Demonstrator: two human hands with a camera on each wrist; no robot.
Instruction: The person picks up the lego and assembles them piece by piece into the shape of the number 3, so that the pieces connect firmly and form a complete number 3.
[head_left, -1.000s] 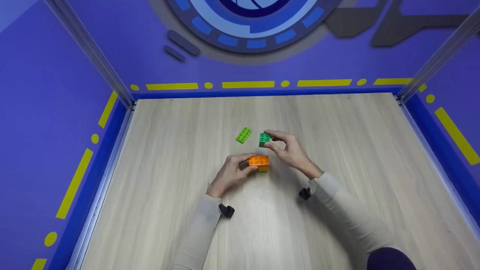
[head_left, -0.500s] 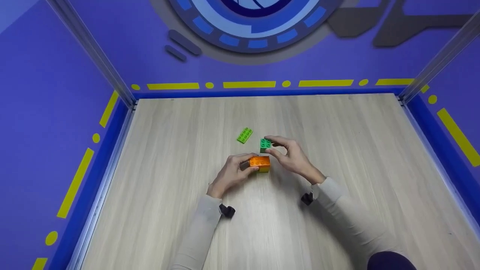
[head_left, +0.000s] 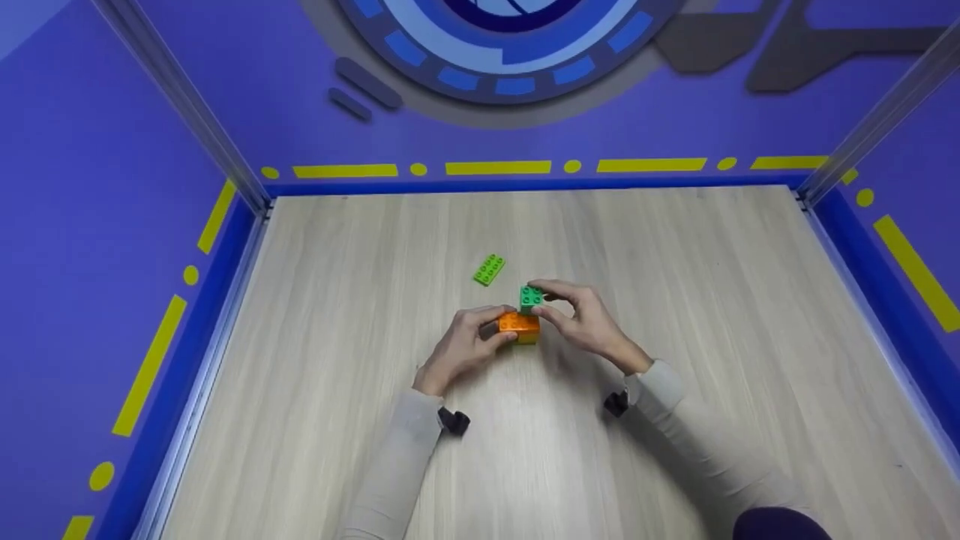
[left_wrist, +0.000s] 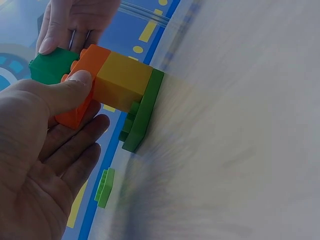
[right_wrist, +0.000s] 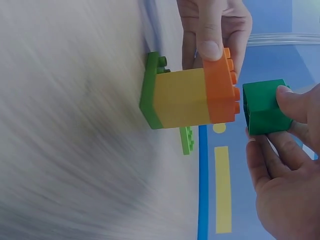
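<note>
My left hand (head_left: 471,343) pinches an orange brick (head_left: 517,323) between thumb and fingers. Under that brick sits a yellow brick (right_wrist: 181,97), which stands on one end of a dark green plate (left_wrist: 145,112) on the table. In my right hand (head_left: 589,319), a small green brick (head_left: 531,297) is pinched by thumb and fingertips. The right wrist view shows this green brick (right_wrist: 265,106) just above the orange studs, with a narrow gap between them. Beyond the hands lies a flat lime-green plate (head_left: 489,270), studs up.
The pale wooden table (head_left: 360,255) is bounded by blue-purple panels (head_left: 510,135) at the back and both sides. Metal posts stand at the back corners. Small black devices (head_left: 454,422) sit at both wrists.
My right hand has brought the green brick nearer to me, from behind the orange brick to over its right end. The left hand has stayed in place.
</note>
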